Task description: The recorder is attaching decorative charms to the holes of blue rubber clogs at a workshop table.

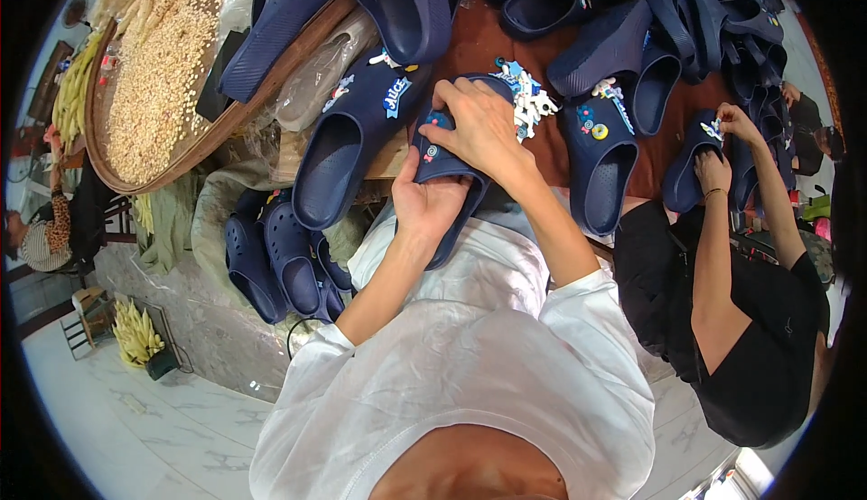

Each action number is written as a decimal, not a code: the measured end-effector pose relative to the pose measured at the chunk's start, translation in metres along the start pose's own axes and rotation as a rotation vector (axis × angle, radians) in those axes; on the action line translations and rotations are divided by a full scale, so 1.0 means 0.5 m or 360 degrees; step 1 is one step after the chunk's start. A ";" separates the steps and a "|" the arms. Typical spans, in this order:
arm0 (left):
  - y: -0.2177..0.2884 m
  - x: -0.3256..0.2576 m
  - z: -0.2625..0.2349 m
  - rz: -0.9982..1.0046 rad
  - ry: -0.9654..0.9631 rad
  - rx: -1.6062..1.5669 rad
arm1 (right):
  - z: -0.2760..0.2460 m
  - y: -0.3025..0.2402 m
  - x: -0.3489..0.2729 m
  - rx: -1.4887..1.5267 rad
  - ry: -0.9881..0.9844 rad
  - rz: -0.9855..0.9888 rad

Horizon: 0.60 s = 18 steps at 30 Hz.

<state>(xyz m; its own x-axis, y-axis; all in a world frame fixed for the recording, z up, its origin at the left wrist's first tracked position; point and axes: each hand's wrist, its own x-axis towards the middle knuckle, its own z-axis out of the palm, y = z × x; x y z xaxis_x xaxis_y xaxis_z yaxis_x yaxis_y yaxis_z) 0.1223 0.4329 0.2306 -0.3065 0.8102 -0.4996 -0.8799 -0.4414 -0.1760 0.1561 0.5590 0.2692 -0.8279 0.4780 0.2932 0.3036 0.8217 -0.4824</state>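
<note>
In front of me a navy foam clog (pixel 441 252) lies tilted between my two hands. My left hand (pixel 424 208) grips its upper from the near side, its fingers partly hidden inside the foot opening. My right hand (pixel 474 130) curls over the top of the same clog, fingertips against the upper beside small blue and red shoe charms (pixel 432 151). Whether a charm sits in those fingertips is hidden. Just past my right hand is a pile of white and blue charms (pixel 535 110). Decorated clogs stand on either side, one left (pixel 330 161) and one right (pixel 603 170).
At the upper left a round tray (pixel 113 175) holds pale kernels (pixel 167 75). More navy clogs (pixel 293 256) hang low left; many others (pixel 601 53) crowd the brown tabletop (pixel 479 44). To my right, a person in black (pixel 759 346) handles another clog (pixel 684 170).
</note>
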 end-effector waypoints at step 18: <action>0.002 -0.007 0.011 -0.0064 0.0029 -0.0126 | 0.004 0.034 0.020 0.0188 -0.0010 -0.0291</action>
<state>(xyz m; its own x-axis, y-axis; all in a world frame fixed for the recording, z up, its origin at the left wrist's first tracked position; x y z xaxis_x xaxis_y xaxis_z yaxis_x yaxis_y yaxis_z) 0.1205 0.4319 0.2368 -0.2645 0.8210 -0.5059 -0.8596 -0.4385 -0.2623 0.1522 0.5771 0.2622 -0.8671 0.3220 0.3801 0.0907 0.8523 -0.5151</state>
